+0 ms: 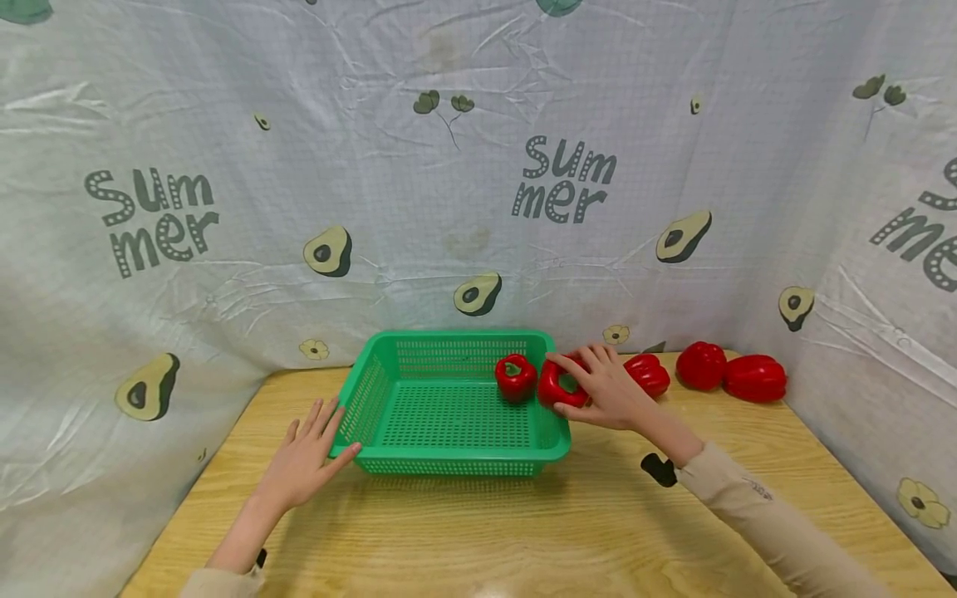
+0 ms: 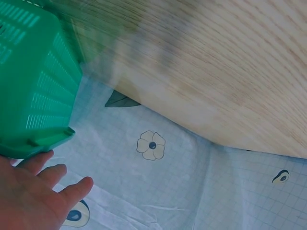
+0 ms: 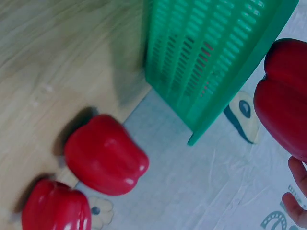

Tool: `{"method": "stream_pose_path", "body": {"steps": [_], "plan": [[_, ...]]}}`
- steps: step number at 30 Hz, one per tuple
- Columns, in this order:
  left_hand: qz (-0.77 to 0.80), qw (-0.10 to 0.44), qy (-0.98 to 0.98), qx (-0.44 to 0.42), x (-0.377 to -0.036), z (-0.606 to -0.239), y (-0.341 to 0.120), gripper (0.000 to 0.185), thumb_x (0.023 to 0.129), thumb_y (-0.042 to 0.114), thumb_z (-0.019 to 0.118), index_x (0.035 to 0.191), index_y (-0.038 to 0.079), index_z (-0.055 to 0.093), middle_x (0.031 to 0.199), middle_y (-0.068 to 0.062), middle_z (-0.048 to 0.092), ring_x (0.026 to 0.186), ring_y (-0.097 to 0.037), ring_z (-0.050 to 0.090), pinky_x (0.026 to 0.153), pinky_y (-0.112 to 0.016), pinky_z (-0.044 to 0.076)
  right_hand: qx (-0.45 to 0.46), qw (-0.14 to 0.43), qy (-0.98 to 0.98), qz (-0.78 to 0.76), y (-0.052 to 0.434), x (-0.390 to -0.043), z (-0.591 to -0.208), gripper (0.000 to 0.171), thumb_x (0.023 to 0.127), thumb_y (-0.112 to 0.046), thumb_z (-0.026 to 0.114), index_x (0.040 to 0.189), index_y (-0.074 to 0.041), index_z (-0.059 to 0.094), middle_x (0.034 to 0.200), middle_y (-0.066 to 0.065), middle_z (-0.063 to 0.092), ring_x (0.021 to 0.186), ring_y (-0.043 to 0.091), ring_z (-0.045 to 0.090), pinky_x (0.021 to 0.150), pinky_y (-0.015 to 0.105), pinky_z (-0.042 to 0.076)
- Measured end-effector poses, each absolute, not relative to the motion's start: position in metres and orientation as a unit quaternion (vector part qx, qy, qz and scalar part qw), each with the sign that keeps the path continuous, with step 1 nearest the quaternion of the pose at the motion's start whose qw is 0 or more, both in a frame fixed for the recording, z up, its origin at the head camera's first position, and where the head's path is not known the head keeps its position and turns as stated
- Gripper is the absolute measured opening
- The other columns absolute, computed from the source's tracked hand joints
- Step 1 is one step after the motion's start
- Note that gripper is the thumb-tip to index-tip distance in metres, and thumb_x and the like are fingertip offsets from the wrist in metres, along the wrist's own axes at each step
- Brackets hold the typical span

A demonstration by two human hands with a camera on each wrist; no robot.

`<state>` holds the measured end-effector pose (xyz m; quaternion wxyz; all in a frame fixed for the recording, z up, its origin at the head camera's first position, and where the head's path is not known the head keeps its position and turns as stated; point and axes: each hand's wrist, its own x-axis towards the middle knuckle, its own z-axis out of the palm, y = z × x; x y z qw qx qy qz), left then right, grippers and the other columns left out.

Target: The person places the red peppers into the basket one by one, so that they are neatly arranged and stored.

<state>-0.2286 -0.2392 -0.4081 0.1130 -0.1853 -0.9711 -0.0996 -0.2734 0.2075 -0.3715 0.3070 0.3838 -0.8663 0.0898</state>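
A green plastic basket [image 1: 456,454] stands on the table, with one red bell pepper [image 1: 516,379] in its right part. My right hand [image 1: 611,392] grips another red bell pepper [image 1: 555,385] at the basket's right rim; the right wrist view shows that held bell pepper [image 3: 285,98] at its edge, above the fingertips [image 3: 292,206]. At the basket's left rim lies my left hand [image 1: 299,465], fingers straight and spread. In the left wrist view its fingers [image 2: 76,191] are extended beside the basket [image 2: 36,96].
To the right of the basket lie more red bell peppers: one [image 1: 647,375] partly behind my right hand, then a second [image 1: 701,365] and a third [image 1: 755,379] side by side. A printed curtain [image 1: 419,208] hangs behind the wooden table [image 1: 449,531].
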Motion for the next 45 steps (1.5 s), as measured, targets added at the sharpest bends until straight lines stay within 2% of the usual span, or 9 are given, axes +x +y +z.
{"method": "stream_pose_path", "body": {"steps": [7,16,26,37,45], "plan": [[-0.104,0.097,-0.973,-0.184,-0.229,-0.409,-0.24,0.074,0.088,0.049,0.045,0.14,-0.001,0.025,0.146,-0.021,0.021,0.135,-0.039,0.015,0.101,-0.064,0.015,0.384,0.289,-0.874,0.076,0.187,-0.278,-0.375,0.063,0.08,-0.053,0.055,0.132,-0.019,0.043,0.106,0.008,0.051,0.099,0.026,0.041,0.083,0.043,0.034],[-0.096,0.097,-0.974,-0.182,-0.231,-0.409,-0.239,0.075,0.089,0.05,0.044,0.14,-0.002,0.025,0.146,-0.022,0.021,0.135,-0.039,0.017,0.101,-0.064,0.016,0.381,0.27,-0.883,0.042,0.169,-0.285,-0.386,0.067,0.077,-0.049,0.061,0.133,-0.018,0.044,0.103,0.008,0.051,0.098,0.027,0.039,0.081,0.043,0.034],[-0.097,0.095,-0.974,-0.179,-0.23,-0.409,-0.239,0.075,0.088,0.049,0.045,0.14,-0.002,0.025,0.145,-0.022,0.022,0.134,-0.04,0.018,0.1,-0.064,0.017,0.363,0.184,-0.913,0.025,0.163,-0.293,-0.394,0.069,0.08,-0.05,0.057,0.138,-0.021,0.035,0.109,0.008,0.049,0.099,0.025,0.037,0.081,0.045,0.034],[-0.097,0.096,-0.974,-0.182,-0.23,-0.41,-0.241,0.075,0.088,0.05,0.044,0.14,-0.002,0.025,0.145,-0.022,0.022,0.134,-0.04,0.019,0.101,-0.063,0.017,0.362,0.11,-0.925,0.042,0.157,-0.299,-0.395,0.065,0.08,-0.046,0.06,0.135,-0.018,0.038,0.108,0.005,0.05,0.101,0.023,0.034,0.076,0.037,0.034],[-0.101,0.096,-0.973,-0.184,-0.23,-0.409,-0.24,0.075,0.088,0.049,0.044,0.139,-0.003,0.026,0.145,-0.023,0.022,0.133,-0.041,0.018,0.101,-0.064,0.016,0.337,0.071,-0.939,0.017,0.151,-0.301,-0.392,0.064,0.08,-0.046,0.061,0.134,-0.022,0.038,0.105,0.003,0.05,0.1,0.023,0.033,0.08,0.046,0.034]]}}
